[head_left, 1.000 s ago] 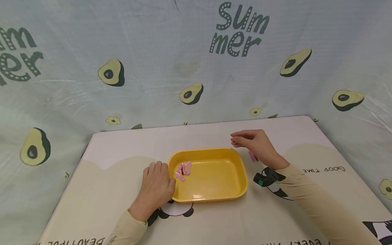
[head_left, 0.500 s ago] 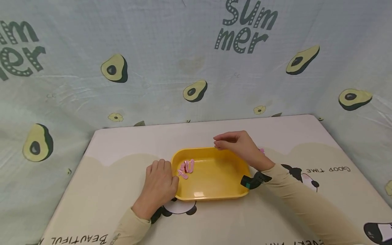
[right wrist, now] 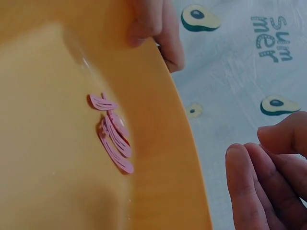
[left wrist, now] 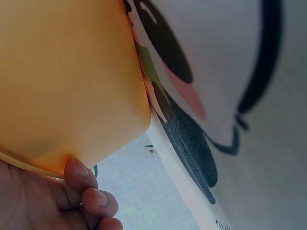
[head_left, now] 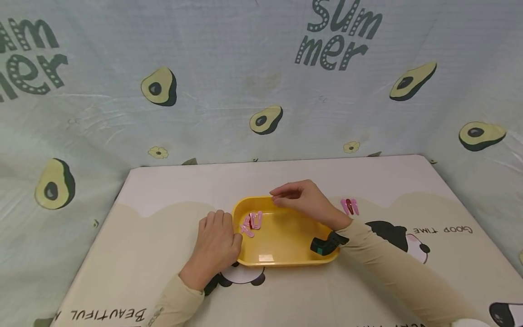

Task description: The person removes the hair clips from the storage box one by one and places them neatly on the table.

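Note:
My left hand grips the left rim of a yellow tray. In the right wrist view its thumb lies over the rim, with the fingers outside. Inside the tray, near its left wall, lies a small heap of pink hair clips, with a bit of red among them. My right hand hovers over the tray's far rim, to the right of that heap. Its fingers are loosely bent, thumb near the fingertips, and nothing shows between them. Right of the tray, three hair clips, pink, red and pink, lie side by side.
The table has a printed cover with cartoon pandas and lettering. Behind it hangs a pale curtain with avocado prints. A black wrist strap sits on my right wrist, above the tray's right end.
My right hand has moved left from beside the clips on the table to over the tray, uncovering that row. My left hand stays at the tray's rim. The head view has shifted slightly.

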`<state>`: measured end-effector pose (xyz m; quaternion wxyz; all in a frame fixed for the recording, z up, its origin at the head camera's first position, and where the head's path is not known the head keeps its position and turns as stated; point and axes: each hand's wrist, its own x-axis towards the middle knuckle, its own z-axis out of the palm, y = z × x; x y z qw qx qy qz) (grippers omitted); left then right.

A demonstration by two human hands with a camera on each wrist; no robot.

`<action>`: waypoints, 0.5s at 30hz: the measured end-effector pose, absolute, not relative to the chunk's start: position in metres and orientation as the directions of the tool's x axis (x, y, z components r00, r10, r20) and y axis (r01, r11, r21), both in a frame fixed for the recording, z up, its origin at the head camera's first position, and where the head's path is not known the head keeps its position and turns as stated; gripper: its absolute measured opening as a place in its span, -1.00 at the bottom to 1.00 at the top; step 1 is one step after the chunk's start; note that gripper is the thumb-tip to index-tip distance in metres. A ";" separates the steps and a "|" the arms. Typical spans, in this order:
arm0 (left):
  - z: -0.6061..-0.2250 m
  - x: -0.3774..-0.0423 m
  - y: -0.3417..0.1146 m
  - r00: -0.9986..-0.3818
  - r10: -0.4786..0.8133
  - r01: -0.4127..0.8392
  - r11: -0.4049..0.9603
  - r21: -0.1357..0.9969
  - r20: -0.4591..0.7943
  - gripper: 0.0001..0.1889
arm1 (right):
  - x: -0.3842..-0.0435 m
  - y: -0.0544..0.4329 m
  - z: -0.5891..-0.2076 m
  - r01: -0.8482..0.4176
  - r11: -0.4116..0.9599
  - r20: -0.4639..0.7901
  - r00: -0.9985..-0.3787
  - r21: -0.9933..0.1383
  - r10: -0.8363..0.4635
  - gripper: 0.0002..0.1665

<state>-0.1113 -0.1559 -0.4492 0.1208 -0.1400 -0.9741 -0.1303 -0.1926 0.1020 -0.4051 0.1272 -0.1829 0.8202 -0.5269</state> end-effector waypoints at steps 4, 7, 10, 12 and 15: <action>-0.449 -0.112 -0.155 -0.933 0.241 0.302 0.929 0.216 0.267 -0.83 | -0.193 0.096 -0.409 -0.170 0.346 -0.019 -0.875 -0.923 -0.483 -0.63; -0.448 -0.112 -0.155 -0.932 0.241 0.302 0.930 0.211 0.272 -0.83 | -0.193 0.091 -0.413 -0.171 0.343 -0.034 -0.855 -0.924 -0.517 -0.63; -0.448 -0.112 -0.155 -0.931 0.240 0.301 0.932 0.204 0.277 -0.84 | -0.194 0.086 -0.417 -0.198 0.362 -0.037 -0.835 -0.911 -0.549 -0.63; -0.448 -0.111 -0.155 -0.931 0.240 0.300 0.933 0.200 0.277 -0.84 | -0.195 0.084 -0.419 -0.225 0.379 -0.034 -0.822 -0.898 -0.568 -0.64; -0.447 -0.111 -0.155 -0.930 0.240 0.300 0.934 0.196 0.278 -0.85 | -0.197 0.080 -0.422 -0.261 0.394 -0.029 -0.803 -0.881 -0.596 -0.64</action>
